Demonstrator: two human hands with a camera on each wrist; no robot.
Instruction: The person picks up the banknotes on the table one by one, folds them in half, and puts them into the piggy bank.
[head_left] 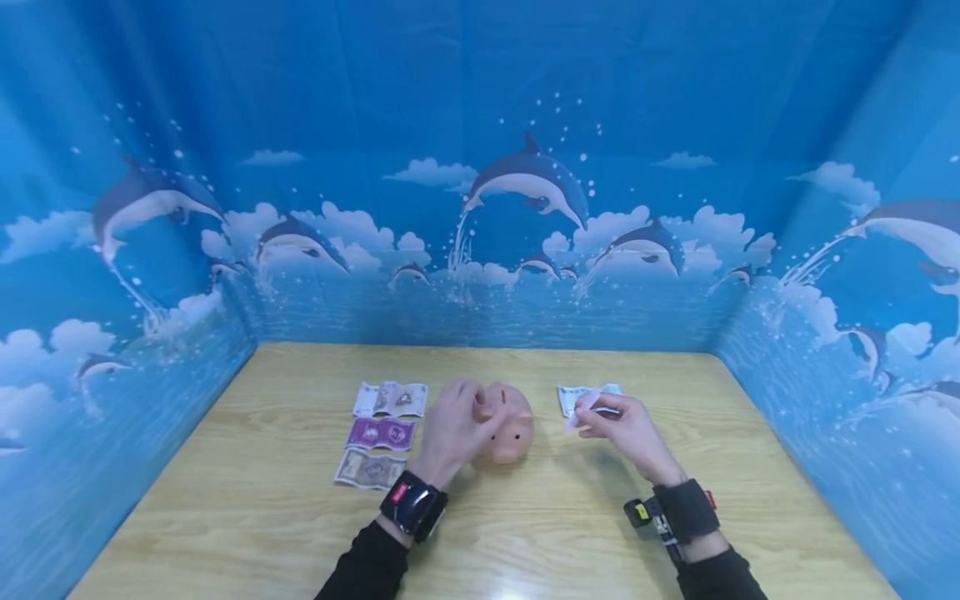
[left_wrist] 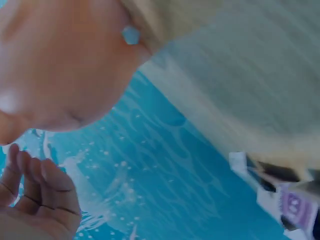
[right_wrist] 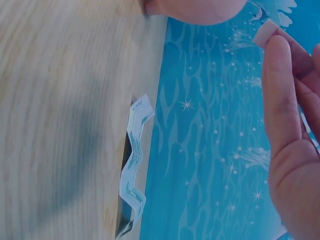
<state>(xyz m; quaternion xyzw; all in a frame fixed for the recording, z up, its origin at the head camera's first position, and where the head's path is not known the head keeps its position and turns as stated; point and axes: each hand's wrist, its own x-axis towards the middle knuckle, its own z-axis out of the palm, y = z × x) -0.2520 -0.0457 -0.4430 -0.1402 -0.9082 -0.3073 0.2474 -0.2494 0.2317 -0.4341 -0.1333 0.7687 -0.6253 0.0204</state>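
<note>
A pink piggy bank [head_left: 513,421] stands on the table, the slot on its back showing in the head view. At its left side is my left hand [head_left: 456,425], its fingers near the top of the pig with nothing seen in them. Whether it touches the pig is unclear; the left wrist view shows those bent fingers [left_wrist: 52,187] beside the pig [left_wrist: 65,65]. My right hand [head_left: 622,429] pinches a small folded pale pink banknote [head_left: 582,407] between thumb and fingers, to the right of the pig. Behind that hand lies a creased blue-green banknote [head_left: 572,398].
Left of the pig, three creased banknotes lie in a column: a greyish one [head_left: 390,399], a purple one [head_left: 381,433] and a brownish one [head_left: 371,469]. Blue dolphin-print cloth [head_left: 420,308] walls the wooden table [head_left: 247,517] at the back and both sides.
</note>
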